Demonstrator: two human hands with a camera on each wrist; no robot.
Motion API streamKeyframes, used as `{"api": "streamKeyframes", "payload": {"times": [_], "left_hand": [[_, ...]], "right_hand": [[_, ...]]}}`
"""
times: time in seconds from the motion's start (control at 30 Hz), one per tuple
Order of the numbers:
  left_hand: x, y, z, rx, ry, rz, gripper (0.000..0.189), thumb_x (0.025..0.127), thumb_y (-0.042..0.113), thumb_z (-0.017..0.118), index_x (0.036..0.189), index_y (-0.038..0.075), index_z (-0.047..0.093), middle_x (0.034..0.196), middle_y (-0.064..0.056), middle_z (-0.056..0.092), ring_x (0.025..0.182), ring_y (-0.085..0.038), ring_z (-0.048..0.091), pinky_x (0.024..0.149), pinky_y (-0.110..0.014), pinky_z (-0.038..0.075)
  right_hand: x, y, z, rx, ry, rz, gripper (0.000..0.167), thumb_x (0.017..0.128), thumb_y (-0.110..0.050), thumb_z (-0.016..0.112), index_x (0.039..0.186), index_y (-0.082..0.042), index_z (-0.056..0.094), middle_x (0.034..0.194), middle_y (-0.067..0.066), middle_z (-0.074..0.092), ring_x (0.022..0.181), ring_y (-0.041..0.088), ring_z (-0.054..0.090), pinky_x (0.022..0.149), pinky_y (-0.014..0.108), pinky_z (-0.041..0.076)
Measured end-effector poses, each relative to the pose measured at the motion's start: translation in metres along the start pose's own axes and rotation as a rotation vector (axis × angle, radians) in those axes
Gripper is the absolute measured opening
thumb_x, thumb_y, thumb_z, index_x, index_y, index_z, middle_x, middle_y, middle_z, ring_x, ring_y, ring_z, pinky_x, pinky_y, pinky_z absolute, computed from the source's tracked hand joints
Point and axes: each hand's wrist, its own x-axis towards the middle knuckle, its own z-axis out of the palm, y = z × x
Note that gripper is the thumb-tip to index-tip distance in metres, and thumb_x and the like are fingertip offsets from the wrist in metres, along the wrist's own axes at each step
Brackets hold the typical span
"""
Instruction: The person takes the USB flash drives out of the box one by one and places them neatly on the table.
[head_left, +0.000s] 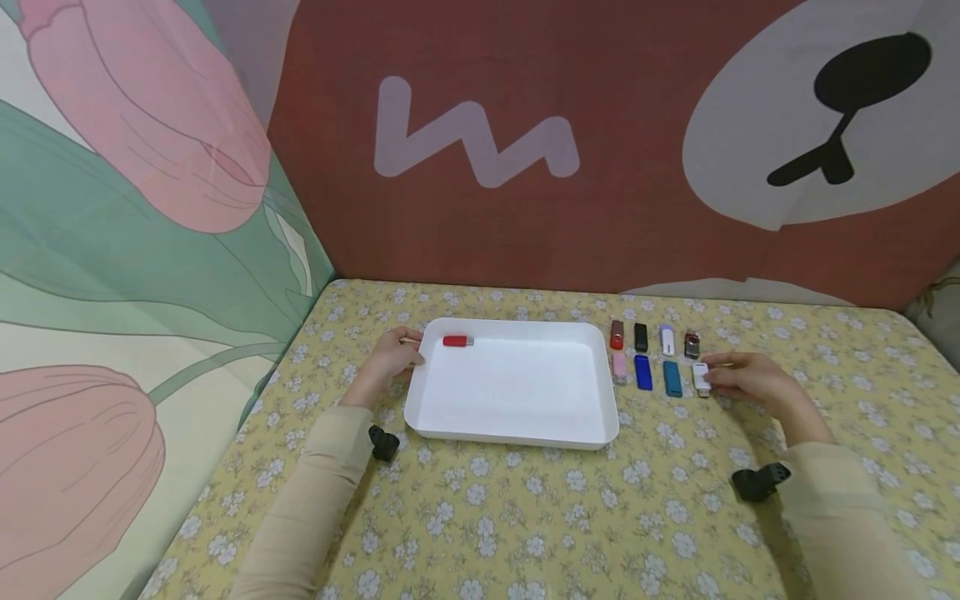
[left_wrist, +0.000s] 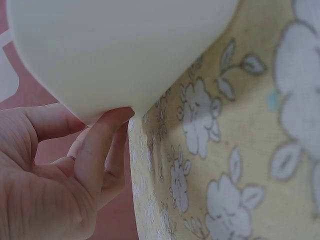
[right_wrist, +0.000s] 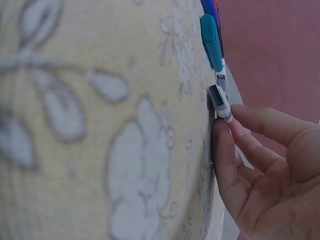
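A white tray lies on the table, with a red USB stick inside near its far left corner. My left hand grips the tray's left edge; up close, thumb and fingers pinch its wall. To the right of the tray, USB sticks stand in two rows. At the right end of the near row, my right hand pinches a white USB stick between thumb and fingertips. Its metal plug points toward me. The right wrist view shows this white stick beside a teal one.
The near row also has pink, blue and teal sticks. Behind them lie a brown-red, a black, a lilac-white and a dark swivel stick. A flowered cloth covers the table, which meets a printed wall.
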Motion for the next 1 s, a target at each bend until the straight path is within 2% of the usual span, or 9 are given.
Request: {"api": "streamKeyframes", "payload": {"times": [0.5,0.8,1.0], "left_hand": [[-0.0010,0.0004,-0.0004,-0.008,-0.003,0.002,0.042,0.091,-0.002,0.049,0.133,0.002,0.046,0.126,-0.021,0.052,0.106,-0.033,0.060,0.078,-0.035,0.054],[-0.0005,0.0005,0.0003,-0.010,-0.001,0.001,0.042,0.091,-0.003,0.049,0.133,0.002,0.045,0.126,-0.020,0.051,0.108,-0.033,0.059,0.080,-0.036,0.055],[-0.0007,0.0003,0.0004,-0.011,0.001,0.009,0.042,0.091,-0.002,0.050,0.133,0.002,0.045,0.126,-0.020,0.051,0.109,-0.033,0.059,0.081,-0.036,0.055]], "right_hand": [[0.0028,0.0042,-0.0036,0.031,-0.007,-0.002,0.059,0.099,-0.016,0.049,0.140,0.019,0.026,0.087,-0.021,0.057,0.079,-0.008,0.060,0.075,0.020,0.054],[0.0002,0.0016,-0.0034,0.077,-0.008,-0.023,0.055,0.101,-0.016,0.044,0.139,0.020,0.027,0.086,-0.020,0.060,0.079,-0.004,0.062,0.075,0.020,0.055],[-0.0006,-0.0018,-0.0031,0.082,0.002,-0.039,0.058,0.102,-0.018,0.042,0.141,0.019,0.022,0.088,-0.023,0.058,0.080,-0.007,0.061,0.076,0.020,0.054]]}}
